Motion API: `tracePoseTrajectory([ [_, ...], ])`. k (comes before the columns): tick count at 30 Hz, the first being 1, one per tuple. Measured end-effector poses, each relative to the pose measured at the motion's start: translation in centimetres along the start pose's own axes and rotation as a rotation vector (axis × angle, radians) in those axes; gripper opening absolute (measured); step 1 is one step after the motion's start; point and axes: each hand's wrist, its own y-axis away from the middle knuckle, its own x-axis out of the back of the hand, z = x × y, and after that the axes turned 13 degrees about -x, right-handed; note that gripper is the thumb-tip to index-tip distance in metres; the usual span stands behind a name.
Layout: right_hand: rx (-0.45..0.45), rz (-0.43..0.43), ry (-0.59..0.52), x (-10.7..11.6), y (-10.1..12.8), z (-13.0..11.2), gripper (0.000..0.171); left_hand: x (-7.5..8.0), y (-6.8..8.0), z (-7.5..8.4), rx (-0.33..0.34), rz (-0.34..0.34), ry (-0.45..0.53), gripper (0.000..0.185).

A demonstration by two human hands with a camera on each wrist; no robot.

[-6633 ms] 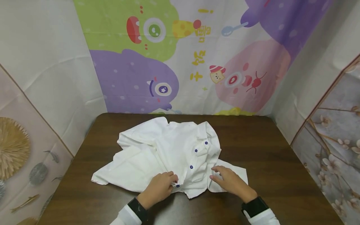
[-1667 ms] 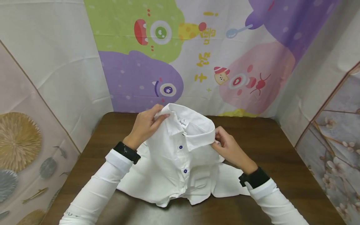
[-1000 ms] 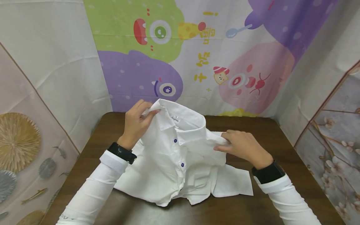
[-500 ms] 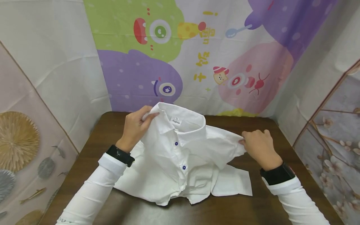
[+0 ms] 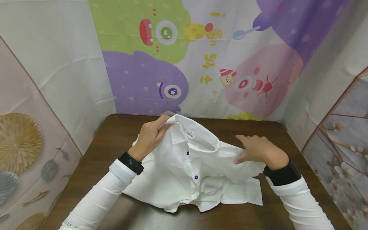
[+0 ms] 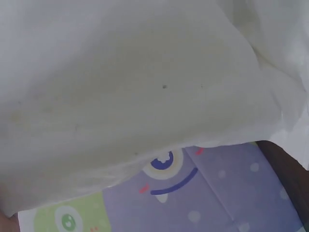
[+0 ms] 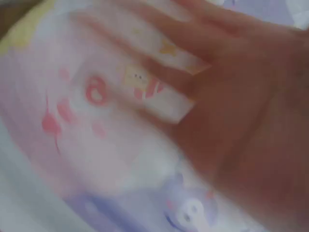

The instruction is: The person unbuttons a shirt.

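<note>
In the head view we see a white shirt [image 5: 184,166] lying crumpled on the dark wooden bench [image 5: 115,134], front up, its blue buttons showing and its collar raised toward the cartoon backdrop [image 5: 201,57]. Our left hand [image 5: 150,135] pinches the collar's left edge and lifts it; our right hand [image 5: 258,150], blurred, lies with loose, outstretched fingers on the shirt's right shoulder and grips nothing. We judge this to be the spreading step ahead of any fold; the next move seems to call for drawing that shoulder and sleeve outward while the collar is kept taut. In the left wrist view, white cloth [image 6: 135,87] fills nearly everything, with the backdrop below. In the right wrist view, the open palm [image 7: 251,125] is spread before the backdrop, out of focus.
</note>
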Motion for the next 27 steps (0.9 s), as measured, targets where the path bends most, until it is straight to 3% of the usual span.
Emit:
tracePoseTrajectory([
  [2, 0.187, 0.024, -0.16, -1.1, -0.8, -0.5, 0.088, -0.1, 0.0, 0.1, -0.001, -0.012, 0.008, 0.013],
  [4, 0.345, 0.057, -0.309, -2.2, -1.6, -1.0, 0.073, -0.2, -0.1, 0.1, 0.004, -0.021, 0.022, 0.013],
  [7, 0.439, 0.183, -0.404, -3.3, -2.5, -1.4, 0.047, -0.1, -0.4, -0.1, 0.014, -0.035, 0.052, 0.014],
  [10, 0.442, 0.303, -0.466, -3.6, -2.9, -1.3, 0.027, 0.2, -0.7, -0.2, 0.033, -0.067, 0.102, 0.011],
  [13, 0.416, 0.379, -0.516, -3.3, -3.0, -0.9, 0.014, 0.7, -0.8, -0.5, 0.061, -0.167, 0.139, 0.01],
  [17, 0.364, 0.414, -0.555, -2.8, -2.9, -0.1, 0.01, 1.5, -0.6, -0.8, 0.128, -0.446, 0.126, 0.03],
  [21, 0.331, 0.427, -0.562, -2.3, -2.7, 0.6, 0.013, 1.9, 0.0, -1.0, 0.169, -0.723, 0.076, 0.036],
  [23, 0.323, 0.432, -0.562, -2.1, -2.6, 0.8, 0.013, 2.0, 0.3, -1.3, 0.179, -0.805, 0.046, 0.038],
  [27, 0.296, 0.444, -0.533, -1.7, -2.7, 1.4, 0.012, 2.6, 1.0, -2.0, 0.216, -0.893, 0.025, 0.032],
])
